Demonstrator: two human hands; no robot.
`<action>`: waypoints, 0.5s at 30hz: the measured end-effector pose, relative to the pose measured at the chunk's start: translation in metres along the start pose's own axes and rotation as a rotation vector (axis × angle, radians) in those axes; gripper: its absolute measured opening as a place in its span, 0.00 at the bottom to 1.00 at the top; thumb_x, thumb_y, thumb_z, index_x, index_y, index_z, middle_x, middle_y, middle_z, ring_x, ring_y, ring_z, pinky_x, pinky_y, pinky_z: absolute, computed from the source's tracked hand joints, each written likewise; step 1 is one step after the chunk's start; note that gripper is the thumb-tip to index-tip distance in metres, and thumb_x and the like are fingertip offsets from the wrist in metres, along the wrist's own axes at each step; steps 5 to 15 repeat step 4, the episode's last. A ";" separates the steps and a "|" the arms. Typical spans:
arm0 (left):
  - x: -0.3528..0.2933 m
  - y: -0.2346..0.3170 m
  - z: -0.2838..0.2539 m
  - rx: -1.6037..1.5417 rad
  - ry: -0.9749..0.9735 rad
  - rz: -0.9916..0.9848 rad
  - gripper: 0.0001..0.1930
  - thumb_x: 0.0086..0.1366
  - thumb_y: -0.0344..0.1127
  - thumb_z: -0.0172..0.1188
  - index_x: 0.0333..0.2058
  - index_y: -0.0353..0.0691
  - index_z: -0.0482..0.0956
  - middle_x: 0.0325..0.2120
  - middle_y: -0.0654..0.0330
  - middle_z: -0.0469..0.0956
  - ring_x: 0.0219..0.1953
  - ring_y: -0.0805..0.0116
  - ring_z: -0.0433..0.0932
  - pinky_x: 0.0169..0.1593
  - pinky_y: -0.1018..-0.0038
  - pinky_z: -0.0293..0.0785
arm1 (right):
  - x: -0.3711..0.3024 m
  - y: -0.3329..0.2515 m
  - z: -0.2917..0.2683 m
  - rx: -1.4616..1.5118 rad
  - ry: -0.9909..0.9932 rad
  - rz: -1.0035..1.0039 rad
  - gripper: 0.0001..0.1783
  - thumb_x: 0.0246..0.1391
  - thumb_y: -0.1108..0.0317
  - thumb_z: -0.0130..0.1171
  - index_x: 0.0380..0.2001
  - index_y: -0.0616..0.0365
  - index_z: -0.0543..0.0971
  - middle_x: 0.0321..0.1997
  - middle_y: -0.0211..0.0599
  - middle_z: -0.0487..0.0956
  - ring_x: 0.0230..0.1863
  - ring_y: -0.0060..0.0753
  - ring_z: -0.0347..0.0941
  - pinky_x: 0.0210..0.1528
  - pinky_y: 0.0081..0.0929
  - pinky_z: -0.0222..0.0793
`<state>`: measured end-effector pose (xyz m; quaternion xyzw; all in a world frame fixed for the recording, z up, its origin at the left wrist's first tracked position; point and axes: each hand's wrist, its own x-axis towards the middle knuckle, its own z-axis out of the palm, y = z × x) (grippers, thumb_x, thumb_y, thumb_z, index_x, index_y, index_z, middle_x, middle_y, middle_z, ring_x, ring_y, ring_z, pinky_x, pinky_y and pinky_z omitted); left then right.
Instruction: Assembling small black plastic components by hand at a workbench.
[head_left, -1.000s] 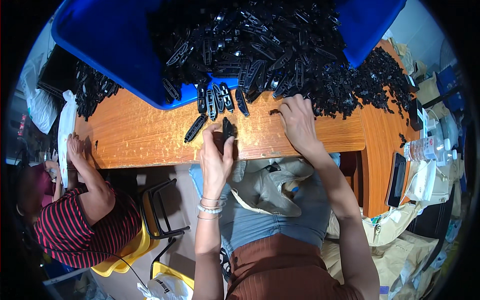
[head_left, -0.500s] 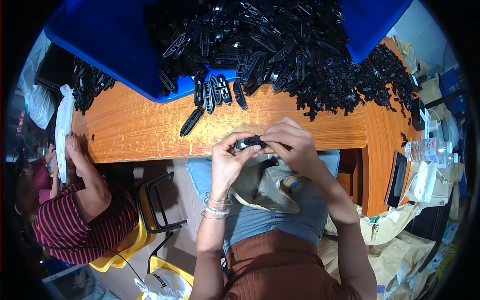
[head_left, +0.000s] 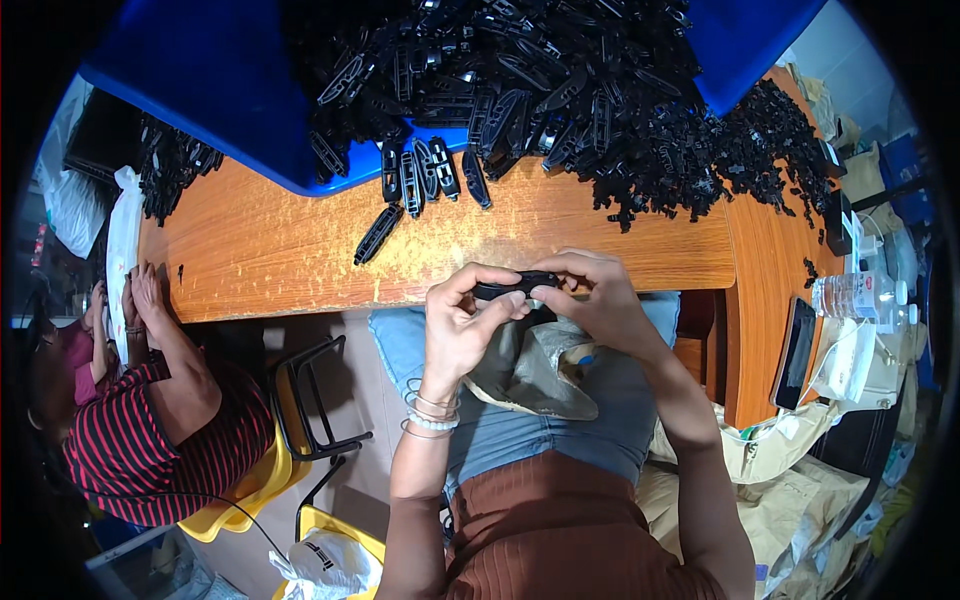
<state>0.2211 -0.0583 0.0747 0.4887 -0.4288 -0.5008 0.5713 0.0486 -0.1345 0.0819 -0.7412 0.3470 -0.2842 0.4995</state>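
Between my two hands, just over the table's near edge, is a narrow black plastic part (head_left: 512, 287). My left hand (head_left: 468, 318) pinches its left end between thumb and fingers. At its right end my right hand (head_left: 590, 290) grips with thumb and forefinger; whether a smaller piece sits under those fingertips is hidden. Farther off, a single long black part (head_left: 378, 235) lies tilted on the wooden table (head_left: 300, 250). Several more like it (head_left: 410, 180) lie beside it at the lip of a blue bin (head_left: 230, 100).
Long black parts (head_left: 540, 80) heap high in the bin. Small black pieces (head_left: 690, 180) spread rightward over the table. A phone (head_left: 794, 352) and clear bottles (head_left: 860, 297) are at the right. A grey cloth (head_left: 535, 370) lies on my lap. Another person (head_left: 170, 430) sits at the left.
My right hand has gone from fingers bunched above the part's right end to gripping that end lower down. The part now looks turned, its shiny face no longer showing.
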 end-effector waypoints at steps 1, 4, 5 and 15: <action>0.000 -0.001 -0.002 -0.002 0.000 -0.003 0.09 0.57 0.20 0.59 0.39 0.29 0.75 0.30 0.56 0.80 0.33 0.72 0.81 0.38 0.80 0.78 | -0.001 0.002 0.001 0.012 0.018 -0.025 0.13 0.44 0.72 0.65 0.36 0.61 0.81 0.29 0.33 0.78 0.26 0.21 0.68 0.31 0.18 0.64; 0.001 -0.003 -0.012 -0.032 -0.153 -0.144 0.15 0.63 0.29 0.57 0.47 0.30 0.74 0.34 0.53 0.81 0.35 0.65 0.82 0.38 0.77 0.78 | -0.005 0.003 -0.010 0.036 -0.165 0.090 0.14 0.48 0.70 0.63 0.40 0.59 0.81 0.32 0.33 0.80 0.32 0.20 0.72 0.35 0.18 0.66; 0.001 -0.003 -0.012 -0.032 -0.153 -0.144 0.15 0.63 0.29 0.57 0.47 0.30 0.74 0.34 0.53 0.81 0.35 0.65 0.82 0.38 0.77 0.78 | -0.005 0.003 -0.010 0.036 -0.165 0.090 0.14 0.48 0.70 0.63 0.40 0.59 0.81 0.32 0.33 0.80 0.32 0.20 0.72 0.35 0.18 0.66; 0.001 -0.003 -0.012 -0.032 -0.153 -0.144 0.15 0.63 0.29 0.57 0.47 0.30 0.74 0.34 0.53 0.81 0.35 0.65 0.82 0.38 0.77 0.78 | -0.005 0.003 -0.010 0.036 -0.165 0.090 0.14 0.48 0.70 0.63 0.40 0.59 0.81 0.32 0.33 0.80 0.32 0.20 0.72 0.35 0.18 0.66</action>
